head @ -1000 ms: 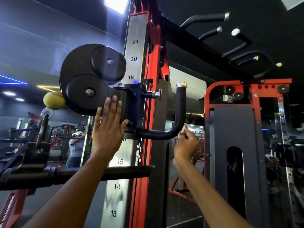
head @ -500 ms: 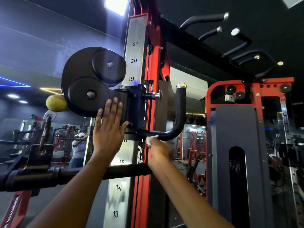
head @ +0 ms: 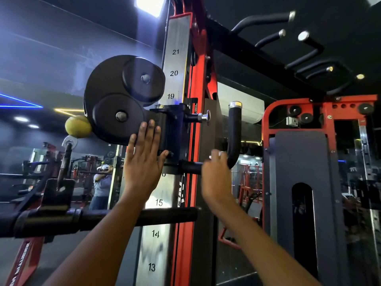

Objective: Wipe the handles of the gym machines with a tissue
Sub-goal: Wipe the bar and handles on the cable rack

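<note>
A black L-shaped handle (head: 234, 129) with a chrome cap juts from the red upright of the cable machine. My right hand (head: 216, 174) is wrapped over its lower horizontal bar near the bend. A white tissue (head: 215, 154) peeks out above the knuckles, held against the handle. My left hand (head: 144, 157) lies flat with straight fingers on the black pulley carriage (head: 167, 129), just below the two round black discs.
A silver numbered scale (head: 175, 73) runs up the red column. A black padded bar (head: 144, 216) crosses below my forearms. Pull-up grips (head: 266, 18) hang overhead at right. A red-framed weight stack (head: 299, 172) stands on the right, a yellow ball (head: 77, 126) at left.
My right hand slid with the tissue from the handle's bend toward the column, then back right along the lower bar. The left hand stayed flat on the carriage.
</note>
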The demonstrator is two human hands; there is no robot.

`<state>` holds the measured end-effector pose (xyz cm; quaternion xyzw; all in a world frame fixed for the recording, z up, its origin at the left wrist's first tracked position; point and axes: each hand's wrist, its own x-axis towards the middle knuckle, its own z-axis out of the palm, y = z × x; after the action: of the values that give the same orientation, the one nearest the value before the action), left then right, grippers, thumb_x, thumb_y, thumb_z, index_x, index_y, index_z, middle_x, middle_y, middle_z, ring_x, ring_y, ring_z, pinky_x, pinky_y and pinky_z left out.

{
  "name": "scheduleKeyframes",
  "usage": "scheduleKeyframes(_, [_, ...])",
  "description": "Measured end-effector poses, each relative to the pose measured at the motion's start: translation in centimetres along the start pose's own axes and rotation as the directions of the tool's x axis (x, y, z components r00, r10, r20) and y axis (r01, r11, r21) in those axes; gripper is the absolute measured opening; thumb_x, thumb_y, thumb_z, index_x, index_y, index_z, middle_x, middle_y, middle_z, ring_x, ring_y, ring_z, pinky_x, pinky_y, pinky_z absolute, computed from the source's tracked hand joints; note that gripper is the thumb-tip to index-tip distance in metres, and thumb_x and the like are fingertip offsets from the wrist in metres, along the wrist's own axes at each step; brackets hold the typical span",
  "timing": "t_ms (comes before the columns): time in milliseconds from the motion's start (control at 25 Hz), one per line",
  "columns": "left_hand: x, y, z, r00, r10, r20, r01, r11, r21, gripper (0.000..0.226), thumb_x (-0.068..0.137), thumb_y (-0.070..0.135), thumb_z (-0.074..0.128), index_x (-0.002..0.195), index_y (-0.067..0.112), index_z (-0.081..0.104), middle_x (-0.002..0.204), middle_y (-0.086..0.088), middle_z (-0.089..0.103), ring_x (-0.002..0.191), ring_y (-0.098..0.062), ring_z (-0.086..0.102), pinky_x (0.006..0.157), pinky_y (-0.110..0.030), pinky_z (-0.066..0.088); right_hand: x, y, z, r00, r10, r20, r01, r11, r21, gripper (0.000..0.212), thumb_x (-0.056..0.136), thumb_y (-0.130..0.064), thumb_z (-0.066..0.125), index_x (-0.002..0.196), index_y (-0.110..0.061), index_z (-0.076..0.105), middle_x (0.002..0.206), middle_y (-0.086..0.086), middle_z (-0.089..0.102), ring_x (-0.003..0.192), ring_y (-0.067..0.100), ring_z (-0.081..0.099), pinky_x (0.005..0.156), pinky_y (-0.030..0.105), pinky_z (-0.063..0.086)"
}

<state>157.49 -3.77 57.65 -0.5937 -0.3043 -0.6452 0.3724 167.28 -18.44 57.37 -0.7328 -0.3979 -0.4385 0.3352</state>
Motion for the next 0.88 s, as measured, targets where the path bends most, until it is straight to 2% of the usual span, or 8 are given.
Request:
scheduleKeyframes(120, [0.0, -0.1, -0.2, 1.000, 0.001, -0.006, -0.001, 1.000, -0.026, 0.065, 0.100, 0.044, 0.015, 0.154, 0.007, 0.012, 0.162, -0.011, 0.006, 0.148, -0.019, -0.016, 0.119, -0.036, -0.013, 2.2, -3.0, 2.2, 0.995, -0.076, 0.061, 0.071, 0.994, 0.078, 0.016, 0.090, 0.001, 0.048, 0.099, 0.006, 0.061, 0.108, 0.025, 0.056, 0.101, 0.034, 0.053, 0.086, 0.038, 0.046])
scheduleKeyframes(200, [0.1, -0.2, -0.4, 1.000, 0.006, 0.007, -0.006, 0.999, -0.031, 0.066, 0.100, 0.044, 0.016, 0.154, 0.006, 0.013, 0.162, -0.012, 0.005, 0.148, -0.019, -0.016, 0.119, -0.035, -0.013, 2.4, -2.7, 3.7, 0.979, -0.203, -0.033, 0.205, 0.973, 0.102, 0.017, 0.085, 0.005, 0.051, 0.097, 0.009, 0.062, 0.101, 0.025, 0.060, 0.097, 0.037, 0.056, 0.085, 0.042, 0.048])
scheduleKeyframes(320, [-0.1, -0.3, -0.9, 0.999, 0.008, 0.047, -0.008, 1.000, -0.004, 0.066, 0.101, 0.045, 0.010, 0.155, 0.007, 0.005, 0.162, -0.011, -0.003, 0.147, -0.020, -0.020, 0.118, -0.036, -0.015, 0.7, 1.5, 3.1, 0.777, -0.630, -0.014, 0.622, 0.770, -0.142, 0.034, 0.074, 0.011, 0.052, 0.104, 0.005, 0.066, 0.102, 0.014, 0.064, 0.095, 0.028, 0.060, 0.087, 0.033, 0.053])
scheduleKeyframes(400, [-0.1, -0.2, -1.1, 0.998, 0.007, 0.069, -0.008, 1.000, 0.022, 0.062, 0.104, 0.043, 0.007, 0.154, 0.009, -0.003, 0.161, -0.010, -0.012, 0.144, -0.020, -0.028, 0.116, -0.036, -0.020, -0.2, 4.9, 1.7, 0.659, -0.749, 0.067, 0.740, 0.631, -0.232, 0.034, 0.078, 0.009, 0.043, 0.103, 0.004, 0.066, 0.103, 0.011, 0.064, 0.097, 0.025, 0.060, 0.089, 0.033, 0.053])
scheduleKeyframes(480, [-0.1, -0.2, -1.3, 0.996, 0.005, 0.088, -0.005, 1.000, 0.005, 0.064, 0.103, 0.045, 0.009, 0.153, 0.010, -0.010, 0.160, -0.009, -0.019, 0.140, -0.019, -0.036, 0.114, -0.036, -0.024, -0.9, 7.2, -0.2, 0.688, -0.723, 0.063, 0.719, 0.667, -0.198, 0.025, 0.081, 0.007, 0.050, 0.100, 0.004, 0.065, 0.104, 0.012, 0.063, 0.099, 0.024, 0.060, 0.085, 0.032, 0.055])
scheduleKeyframes(640, [-0.2, -0.1, -1.0, 0.998, -0.009, 0.058, 0.010, 1.000, -0.018, 0.061, 0.105, 0.042, 0.010, 0.154, 0.009, -0.006, 0.160, -0.009, -0.017, 0.141, -0.020, -0.033, 0.114, -0.036, -0.023, 0.9, 8.1, -3.4, 0.879, -0.326, -0.349, 0.351, 0.936, 0.011, 0.026, 0.087, -0.004, 0.050, 0.108, 0.006, 0.062, 0.107, 0.012, 0.059, 0.099, 0.017, 0.050, 0.099, 0.014, 0.035])
scheduleKeyframes(720, [-0.2, -0.1, -0.8, 0.998, -0.015, 0.059, 0.016, 1.000, -0.017, 0.063, 0.102, 0.043, 0.010, 0.155, 0.008, 0.001, 0.161, -0.010, -0.010, 0.145, -0.020, -0.026, 0.116, -0.036, -0.019, 3.3, 7.4, -5.0, 0.916, -0.233, -0.326, 0.266, 0.962, 0.057, 0.033, 0.090, -0.003, 0.051, 0.122, 0.004, 0.055, 0.118, 0.011, 0.053, 0.107, 0.008, 0.042, 0.102, 0.006, 0.024])
scheduleKeyframes(880, [-0.1, -0.1, -0.7, 0.997, -0.002, 0.082, 0.006, 0.999, -0.043, 0.066, 0.100, 0.046, 0.008, 0.155, 0.009, 0.001, 0.162, -0.009, -0.009, 0.147, -0.020, -0.019, 0.118, -0.037, -0.016, 3.1, 6.7, -4.1, 0.963, -0.197, -0.185, 0.200, 0.980, -0.002, 0.029, 0.093, 0.002, 0.041, 0.120, 0.002, 0.052, 0.120, 0.018, 0.046, 0.111, 0.027, 0.040, 0.095, 0.041, 0.038])
